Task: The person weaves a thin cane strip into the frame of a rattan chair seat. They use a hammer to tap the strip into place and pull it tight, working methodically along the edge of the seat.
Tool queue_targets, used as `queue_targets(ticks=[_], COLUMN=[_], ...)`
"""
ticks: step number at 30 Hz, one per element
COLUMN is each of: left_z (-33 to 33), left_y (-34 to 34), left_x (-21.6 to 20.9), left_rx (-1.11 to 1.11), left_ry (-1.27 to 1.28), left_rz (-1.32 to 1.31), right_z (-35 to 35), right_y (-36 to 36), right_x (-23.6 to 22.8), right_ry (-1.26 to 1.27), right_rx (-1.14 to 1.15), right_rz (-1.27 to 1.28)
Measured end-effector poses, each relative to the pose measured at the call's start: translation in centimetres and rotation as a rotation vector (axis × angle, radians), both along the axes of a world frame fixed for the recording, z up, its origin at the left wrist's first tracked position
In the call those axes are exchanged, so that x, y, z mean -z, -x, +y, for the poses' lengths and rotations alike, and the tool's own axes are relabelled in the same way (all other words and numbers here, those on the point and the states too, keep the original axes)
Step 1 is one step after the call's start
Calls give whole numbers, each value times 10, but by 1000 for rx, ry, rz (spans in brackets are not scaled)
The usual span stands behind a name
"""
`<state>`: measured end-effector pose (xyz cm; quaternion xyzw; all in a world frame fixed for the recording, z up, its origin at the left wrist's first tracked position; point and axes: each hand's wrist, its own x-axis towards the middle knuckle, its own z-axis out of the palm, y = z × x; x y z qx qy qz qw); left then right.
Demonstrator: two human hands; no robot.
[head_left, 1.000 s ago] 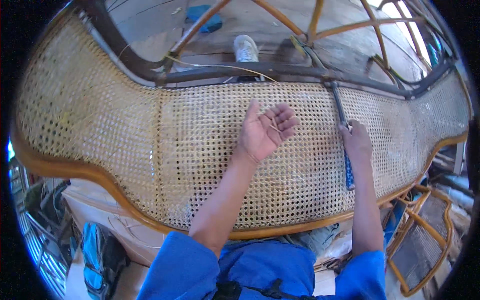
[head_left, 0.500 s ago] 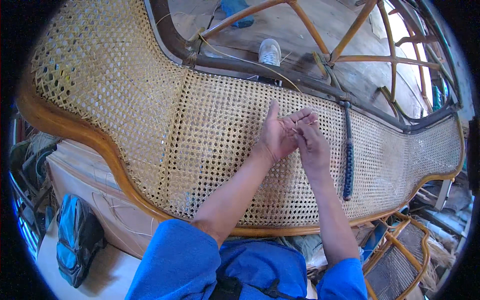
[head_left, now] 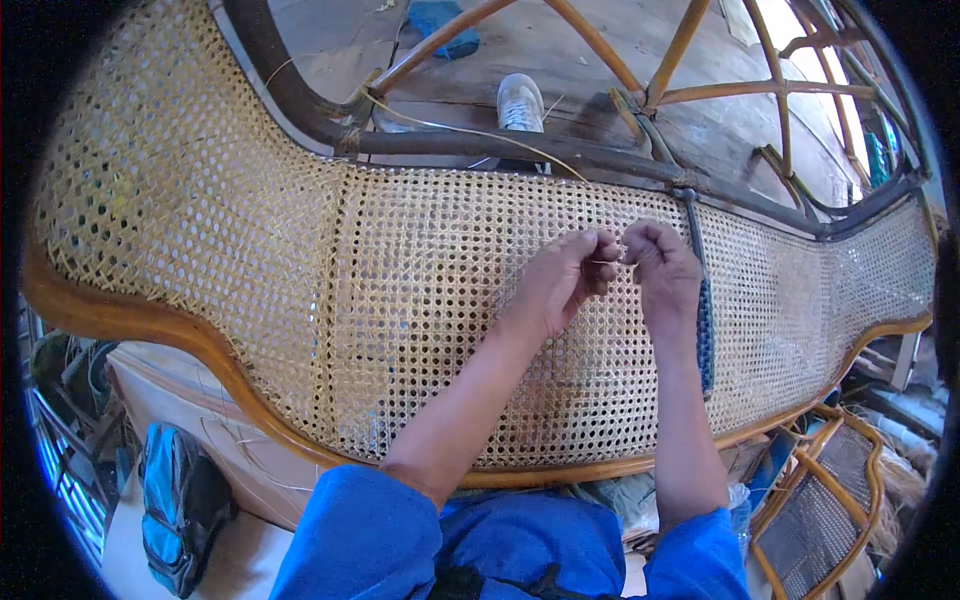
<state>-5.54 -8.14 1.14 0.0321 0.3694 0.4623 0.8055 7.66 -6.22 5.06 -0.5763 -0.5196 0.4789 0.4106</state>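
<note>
Both of my hands are over the middle of a woven cane panel (head_left: 430,290), which has a brown curved rim. My left hand (head_left: 572,275) is closed, its thumb and fingertips pinched on a thin pale cane strand (head_left: 610,262). Just to its right, my right hand (head_left: 664,268) is also closed, its fingertips pinched at the strand's other side. Only a short bit of the strand shows between the hands; the rest is hidden or too fine to see. A dark rod with a wrapped lower part (head_left: 706,340) lies across the panel beside my right hand.
A dark pole frame (head_left: 520,146) runs along the panel's far edge, with a loose cane strand (head_left: 480,132) over it. Brown rattan poles (head_left: 690,50) cross beyond. A blue and black backpack (head_left: 175,510) stands at lower left, a smaller cane-woven frame (head_left: 820,510) at lower right.
My left hand was palm up with its thumb raised; its fingers are now curled into a pinch. My right hand has moved right, off the left palm. The view has shifted slightly.
</note>
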Motion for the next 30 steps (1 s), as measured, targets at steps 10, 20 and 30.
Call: queue_targets(ticks=[10, 20, 30], left_z=[73, 86, 87], left_y=[34, 15, 13], left_x=[19, 28, 41], left_rx=[99, 16, 6], left_ry=[-86, -397, -482], left_rz=[826, 1378, 1538], right_z=[69, 82, 84], right_y=[-3, 9, 12], right_x=[59, 78, 91], right_ry=[58, -149, -202], right_rx=[-4, -125, -133], right_rz=[-214, -458, -563])
